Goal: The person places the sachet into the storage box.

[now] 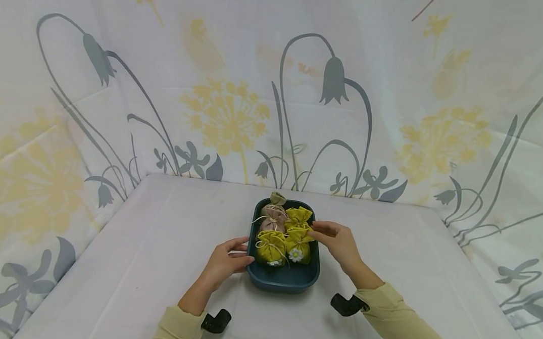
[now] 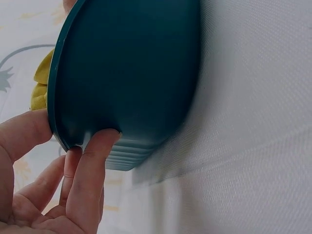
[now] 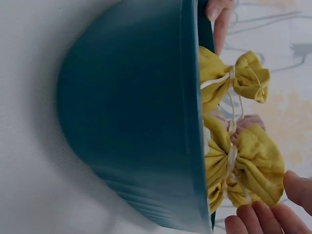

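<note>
A dark teal plastic tub point(image 1: 279, 281) stands on the white-covered table and holds several small drawstring pouches. My left hand point(image 1: 226, 261) grips its left side, thumb at the rim and fingers against the outer wall point(image 2: 131, 63). Over the right rim, my right hand point(image 1: 338, 243) has its thumb and fingertips right at the gathered top of a yellow pouch point(image 3: 258, 165) with a white flower point(image 1: 296, 255). Left of it sits another yellow pouch point(image 1: 270, 246). Behind are a third yellow pouch point(image 1: 299, 216), pinkish pouches point(image 1: 274, 221) and a beige pouch top point(image 1: 277, 198).
White cloth covers the table point(image 1: 183, 211), and a flower-printed curtain point(image 1: 238, 87) hangs behind and at both sides. Black wrist cameras sit by the left sleeve point(image 1: 180, 325) and right sleeve point(image 1: 397, 316).
</note>
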The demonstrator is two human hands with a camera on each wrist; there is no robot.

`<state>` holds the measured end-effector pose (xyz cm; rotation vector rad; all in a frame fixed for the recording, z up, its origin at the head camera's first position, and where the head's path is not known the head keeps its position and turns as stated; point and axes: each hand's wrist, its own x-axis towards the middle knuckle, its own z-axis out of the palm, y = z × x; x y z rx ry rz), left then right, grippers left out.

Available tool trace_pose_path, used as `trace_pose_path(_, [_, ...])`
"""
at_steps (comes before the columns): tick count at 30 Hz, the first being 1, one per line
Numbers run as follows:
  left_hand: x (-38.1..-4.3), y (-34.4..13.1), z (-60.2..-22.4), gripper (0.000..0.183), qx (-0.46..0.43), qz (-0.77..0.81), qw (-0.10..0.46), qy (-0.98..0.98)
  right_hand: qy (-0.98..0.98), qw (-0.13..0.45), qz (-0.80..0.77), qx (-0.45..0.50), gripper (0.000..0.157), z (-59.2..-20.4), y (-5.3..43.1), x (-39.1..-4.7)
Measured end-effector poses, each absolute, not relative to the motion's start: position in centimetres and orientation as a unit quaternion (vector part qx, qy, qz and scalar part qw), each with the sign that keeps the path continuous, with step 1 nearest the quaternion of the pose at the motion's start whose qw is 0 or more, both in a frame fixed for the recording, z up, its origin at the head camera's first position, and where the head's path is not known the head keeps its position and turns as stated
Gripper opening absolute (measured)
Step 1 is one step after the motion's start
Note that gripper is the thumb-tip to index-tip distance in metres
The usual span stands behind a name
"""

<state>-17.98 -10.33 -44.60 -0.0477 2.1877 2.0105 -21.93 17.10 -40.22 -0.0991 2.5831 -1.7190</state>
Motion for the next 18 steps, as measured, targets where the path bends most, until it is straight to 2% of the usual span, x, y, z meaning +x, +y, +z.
trace_pose_path(10, [-17.8,-10.4,-44.9,0.054,-0.003,0.676,0.086,0.732,0.807,0.018,-0.591,0.013,0.051,-41.8,18.0,-21.6])
trace_pose_path(18, [-17.3,-11.0,-45.1,0.046,0.015,0.628,0.064,0.775,0.804,0.008,-0.594,0.030,0.049,-42.4,18.4,-21.1])
